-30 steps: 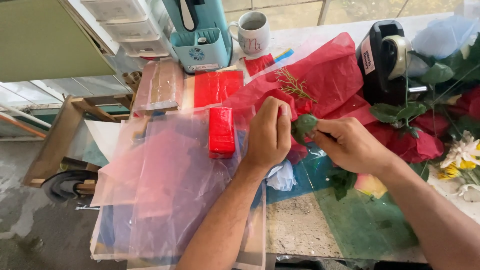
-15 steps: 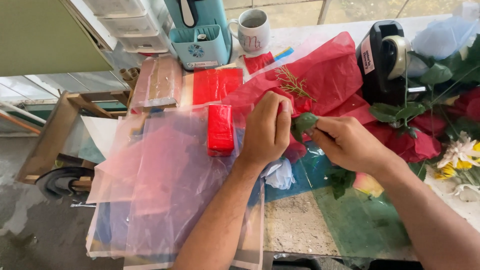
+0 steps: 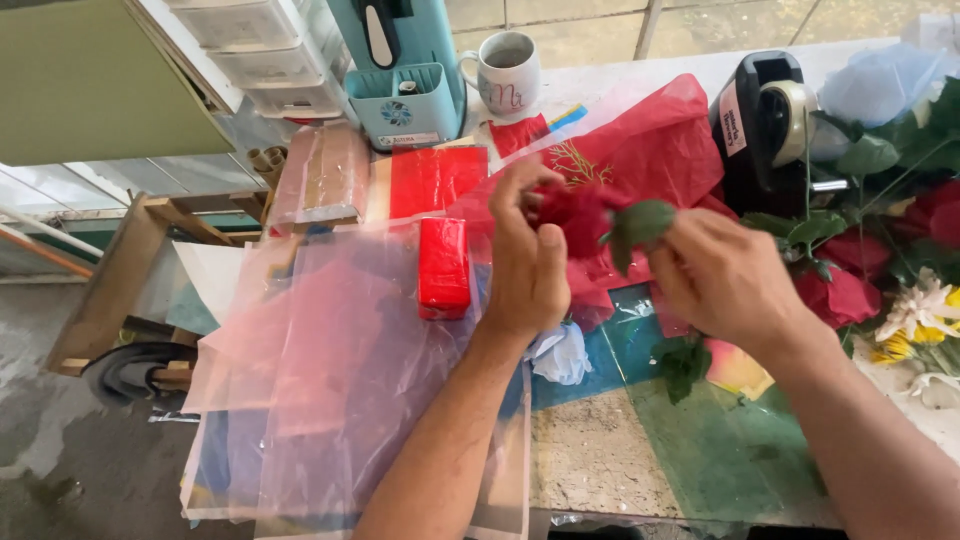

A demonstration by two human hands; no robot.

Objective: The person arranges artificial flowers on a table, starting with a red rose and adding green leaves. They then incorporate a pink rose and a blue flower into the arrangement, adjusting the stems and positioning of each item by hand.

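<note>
While the left hand (image 3: 530, 265) pinches the red artificial rose (image 3: 580, 215) at frame centre and the right hand (image 3: 725, 275) closes on its green leaf (image 3: 640, 222), the bloom looks light, soft, crushable: best gripped at the base.

The scene is lit by bright, soft daylight. The far edge of the table (image 3: 640, 75) is washed pale by it. Only faint shadows are cast. Glare is seen on the clear plastic sheets (image 3: 330, 370) at the near left corner, and small shiny spots are seen on the red block (image 3: 443, 266). The left hand (image 3: 530, 270) and the right hand (image 3: 725, 275) are a little blurred. Straight lines are bent slightly at the picture's edges. The flowers (image 3: 900, 290) at the right edge are shown sharp.
</note>
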